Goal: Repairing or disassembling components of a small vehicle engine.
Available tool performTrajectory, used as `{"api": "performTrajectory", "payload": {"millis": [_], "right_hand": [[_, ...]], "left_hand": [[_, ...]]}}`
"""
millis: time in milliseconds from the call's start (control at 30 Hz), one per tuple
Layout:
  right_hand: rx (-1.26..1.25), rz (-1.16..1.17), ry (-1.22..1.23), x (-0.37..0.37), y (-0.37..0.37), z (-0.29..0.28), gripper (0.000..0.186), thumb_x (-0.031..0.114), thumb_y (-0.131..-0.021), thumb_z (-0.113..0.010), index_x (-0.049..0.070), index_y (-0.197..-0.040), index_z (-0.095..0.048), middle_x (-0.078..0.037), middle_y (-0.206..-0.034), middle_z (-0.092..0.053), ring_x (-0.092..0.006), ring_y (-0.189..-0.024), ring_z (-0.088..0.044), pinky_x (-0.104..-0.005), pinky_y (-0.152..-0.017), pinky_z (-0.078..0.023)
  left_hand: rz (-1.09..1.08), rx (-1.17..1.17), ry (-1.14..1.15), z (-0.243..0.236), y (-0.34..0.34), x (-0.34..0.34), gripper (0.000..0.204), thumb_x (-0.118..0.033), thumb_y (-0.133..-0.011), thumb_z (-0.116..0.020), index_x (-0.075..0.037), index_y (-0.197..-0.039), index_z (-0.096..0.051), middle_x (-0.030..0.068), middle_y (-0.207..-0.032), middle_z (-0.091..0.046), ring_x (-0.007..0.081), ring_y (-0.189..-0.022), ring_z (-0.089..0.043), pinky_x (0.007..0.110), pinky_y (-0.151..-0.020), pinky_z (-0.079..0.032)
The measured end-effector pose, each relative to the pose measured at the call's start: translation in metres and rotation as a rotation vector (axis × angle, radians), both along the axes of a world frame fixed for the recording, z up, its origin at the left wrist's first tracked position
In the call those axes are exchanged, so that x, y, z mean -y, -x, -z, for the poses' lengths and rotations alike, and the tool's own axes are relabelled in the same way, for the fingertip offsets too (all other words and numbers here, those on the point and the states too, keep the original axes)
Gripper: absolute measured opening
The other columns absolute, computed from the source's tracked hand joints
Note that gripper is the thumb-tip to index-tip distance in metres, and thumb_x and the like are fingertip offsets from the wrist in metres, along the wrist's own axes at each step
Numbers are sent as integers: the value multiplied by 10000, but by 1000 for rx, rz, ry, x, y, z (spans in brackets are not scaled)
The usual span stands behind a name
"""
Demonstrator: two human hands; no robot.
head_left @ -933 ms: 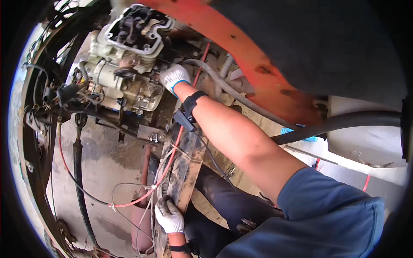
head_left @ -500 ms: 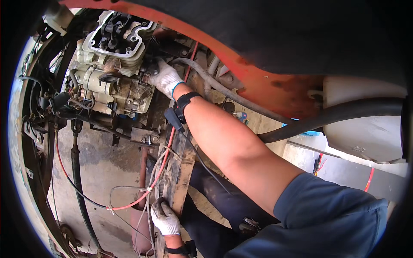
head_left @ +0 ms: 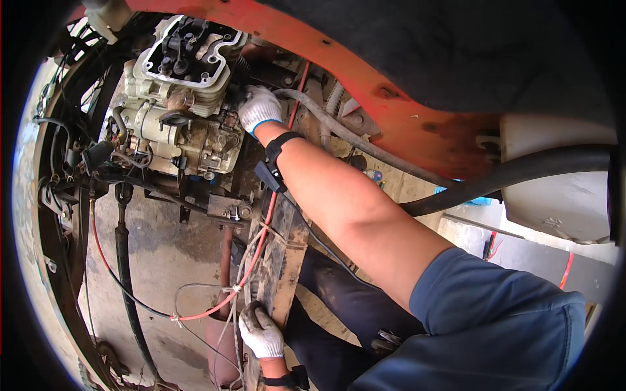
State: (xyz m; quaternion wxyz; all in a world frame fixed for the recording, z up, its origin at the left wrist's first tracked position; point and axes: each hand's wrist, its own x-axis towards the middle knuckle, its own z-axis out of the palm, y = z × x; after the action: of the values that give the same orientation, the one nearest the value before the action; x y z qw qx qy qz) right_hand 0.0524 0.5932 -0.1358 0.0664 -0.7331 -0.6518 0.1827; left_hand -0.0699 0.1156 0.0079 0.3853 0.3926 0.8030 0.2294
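A pale metal engine (head_left: 176, 130) with its cylinder head uncovered sits in the frame at the upper left. My right hand (head_left: 259, 111), in a white knit glove, reaches to the engine's right side beside a grey hose. Its fingers curl inward around something dark; the fingertips are hidden, and what they hold cannot be made out. Lower down, my left hand (head_left: 262, 333) wears a similar glove with soiled fingers. It is closed over the edge of the worn frame rail (head_left: 282, 260), next to some thin cables.
A red cable (head_left: 251, 264) runs along the rail. The grey hose (head_left: 365, 144) and a thick black hose (head_left: 521, 171) cross at right, near a white tank (head_left: 557, 202). An orange-red body panel (head_left: 417, 140) arches overhead. A black shaft (head_left: 124, 260) hangs at left.
The whole view has shifted, so the engine and rail appear slightly further right. My right hand has turned a little, its fingers curling more. My left hand remains on the rail.
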Motion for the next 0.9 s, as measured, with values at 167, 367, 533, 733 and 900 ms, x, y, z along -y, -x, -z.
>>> {"api": "performTrajectory", "payload": {"millis": [167, 367, 533, 733, 900], "right_hand": [[131, -16, 27, -24, -5, 26, 323, 297, -894, -663, 69, -1110, -739, -217, -1149, -708, -379, -1098, -673, -446, -947, -541], [161, 99, -136, -45, -4, 34, 355, 351, -939, -645, 24, -1031, -749, -239, -1078, -720, -414, -1026, -688, -480, -869, -559], [419, -11, 75, -37, 17, 25, 338, 318, -1009, -523, 65, -1044, -745, -184, -1085, -742, -372, -1034, -701, -459, -825, -555], [-60, 276, 118, -33, 9, -3, 441, 405, -996, -538, 24, -1100, -732, -242, -1138, -710, -405, -1070, -679, -488, -898, -537], [69, 233, 172, -39, 7, -21, 505, 458, -1002, -510, 20, -1105, -740, -269, -1172, -688, -429, -1136, -646, -496, -957, -530]], "left_hand": [[0, 24, 14, -1, -1, -1, 184, -85, -990, -552, 8, -1059, -695, 181, -987, -677, 356, -911, -649, 435, -848, -528], [33, -4, 2, 0, 0, 1, 193, -94, -994, -548, 14, -1059, -694, 185, -991, -681, 362, -923, -651, 445, -854, -525], [-2, 0, 37, 1, 0, 2, 186, -82, -990, -552, 12, -1055, -700, 184, -1005, -686, 359, -942, -657, 440, -874, -526], [5, -21, 16, -1, -1, 1, 191, -100, -991, -556, 1, -1061, -703, 174, -998, -684, 358, -937, -656, 442, -868, -521], [-1, -8, 15, -4, 0, -2, 186, -98, -991, -556, 0, -1051, -703, 170, -995, -684, 354, -924, -657, 433, -852, -527]]}}
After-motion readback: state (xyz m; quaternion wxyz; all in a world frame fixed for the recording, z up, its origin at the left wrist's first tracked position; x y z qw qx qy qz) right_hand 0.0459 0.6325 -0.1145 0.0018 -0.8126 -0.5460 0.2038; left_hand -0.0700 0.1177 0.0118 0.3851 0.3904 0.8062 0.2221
